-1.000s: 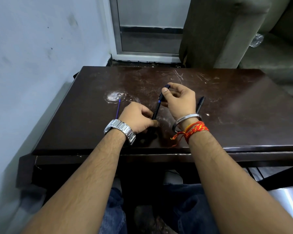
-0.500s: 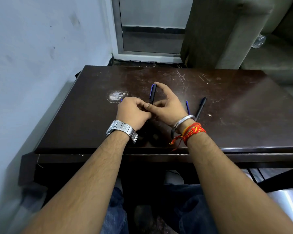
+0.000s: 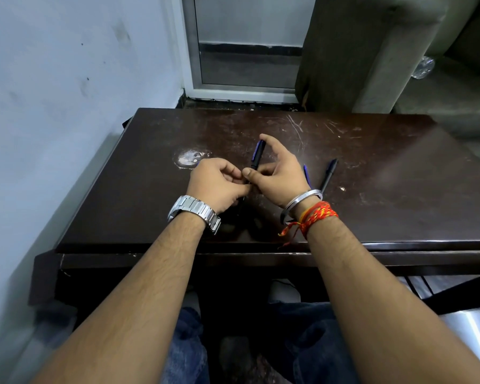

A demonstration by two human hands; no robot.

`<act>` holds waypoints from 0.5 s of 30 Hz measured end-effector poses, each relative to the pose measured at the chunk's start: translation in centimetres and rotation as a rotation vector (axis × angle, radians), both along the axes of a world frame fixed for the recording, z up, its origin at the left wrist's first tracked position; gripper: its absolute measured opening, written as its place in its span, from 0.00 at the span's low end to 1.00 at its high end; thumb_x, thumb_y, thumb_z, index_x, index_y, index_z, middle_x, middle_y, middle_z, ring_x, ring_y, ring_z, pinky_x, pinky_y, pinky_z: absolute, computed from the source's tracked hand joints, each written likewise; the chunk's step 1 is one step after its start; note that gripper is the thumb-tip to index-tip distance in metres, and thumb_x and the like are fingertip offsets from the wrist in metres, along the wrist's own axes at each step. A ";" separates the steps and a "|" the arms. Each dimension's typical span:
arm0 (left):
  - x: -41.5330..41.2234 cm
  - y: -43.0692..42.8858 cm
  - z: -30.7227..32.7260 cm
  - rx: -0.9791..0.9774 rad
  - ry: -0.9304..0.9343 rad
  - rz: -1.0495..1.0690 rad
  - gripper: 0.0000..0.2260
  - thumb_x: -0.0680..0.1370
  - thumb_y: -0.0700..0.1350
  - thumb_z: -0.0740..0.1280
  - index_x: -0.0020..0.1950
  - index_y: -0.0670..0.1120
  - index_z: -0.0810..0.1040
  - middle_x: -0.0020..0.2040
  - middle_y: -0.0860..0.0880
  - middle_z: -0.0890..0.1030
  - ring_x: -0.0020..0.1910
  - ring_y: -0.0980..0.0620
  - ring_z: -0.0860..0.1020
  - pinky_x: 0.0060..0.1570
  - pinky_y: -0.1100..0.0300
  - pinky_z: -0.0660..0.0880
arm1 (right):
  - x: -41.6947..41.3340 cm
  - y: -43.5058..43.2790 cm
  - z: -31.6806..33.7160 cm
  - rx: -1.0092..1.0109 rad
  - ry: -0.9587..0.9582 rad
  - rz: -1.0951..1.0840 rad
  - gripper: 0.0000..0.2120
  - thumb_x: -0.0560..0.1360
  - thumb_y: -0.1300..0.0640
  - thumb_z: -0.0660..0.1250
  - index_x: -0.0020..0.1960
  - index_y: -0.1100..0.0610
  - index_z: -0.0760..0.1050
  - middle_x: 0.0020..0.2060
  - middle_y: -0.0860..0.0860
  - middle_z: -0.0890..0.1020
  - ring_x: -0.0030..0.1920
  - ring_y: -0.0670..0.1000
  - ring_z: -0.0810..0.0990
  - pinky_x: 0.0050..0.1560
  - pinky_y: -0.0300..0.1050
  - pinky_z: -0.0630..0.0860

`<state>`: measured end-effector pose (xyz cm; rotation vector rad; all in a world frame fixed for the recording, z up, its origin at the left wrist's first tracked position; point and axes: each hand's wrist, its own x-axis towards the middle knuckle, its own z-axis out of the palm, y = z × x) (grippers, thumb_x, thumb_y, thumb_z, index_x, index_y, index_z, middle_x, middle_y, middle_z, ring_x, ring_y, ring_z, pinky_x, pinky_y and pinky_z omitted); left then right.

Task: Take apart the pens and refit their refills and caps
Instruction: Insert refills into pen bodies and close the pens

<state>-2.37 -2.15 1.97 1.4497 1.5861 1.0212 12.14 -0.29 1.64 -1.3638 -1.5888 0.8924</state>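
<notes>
A black pen (image 3: 257, 156) with a blue cap end stands nearly upright between both my hands above the dark table (image 3: 385, 167). My right hand (image 3: 277, 173) pinches it with thumb and forefinger, the forefinger stretched up to the cap. My left hand (image 3: 216, 184) is closed around its lower end, which is hidden. To the right of my right wrist a thin blue refill (image 3: 306, 176) and a second black pen (image 3: 329, 173) lie on the table.
A round pale worn patch (image 3: 190, 157) marks the tabletop left of my hands. A wall runs along the left side. A door frame and a grey sofa arm stand beyond the far edge.
My hands came together at the table's middle. The pen swung from a slant to nearly upright. The blue refill at the left is now hidden by my left hand.
</notes>
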 end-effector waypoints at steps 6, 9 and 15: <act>0.1 -0.2 0.2 0.022 -0.001 -0.013 0.12 0.66 0.35 0.78 0.45 0.43 0.80 0.31 0.50 0.84 0.24 0.54 0.79 0.24 0.62 0.76 | -0.1 0.2 0.1 -0.025 0.018 -0.017 0.33 0.71 0.60 0.75 0.71 0.50 0.66 0.48 0.60 0.84 0.34 0.48 0.82 0.37 0.41 0.78; -0.1 -0.1 0.1 0.027 0.008 -0.004 0.14 0.65 0.36 0.79 0.45 0.46 0.79 0.31 0.50 0.84 0.26 0.53 0.81 0.26 0.61 0.78 | 0.0 0.2 -0.1 -0.044 0.052 -0.011 0.34 0.70 0.60 0.76 0.72 0.50 0.66 0.41 0.60 0.85 0.33 0.49 0.82 0.39 0.46 0.81; -0.7 0.7 -0.5 -0.039 0.096 0.100 0.17 0.62 0.43 0.82 0.46 0.47 0.81 0.36 0.51 0.85 0.33 0.52 0.84 0.34 0.60 0.81 | -0.7 0.3 -1.3 -0.139 0.126 -0.067 0.44 0.71 0.55 0.75 0.78 0.50 0.52 0.39 0.53 0.86 0.38 0.48 0.85 0.47 0.47 0.83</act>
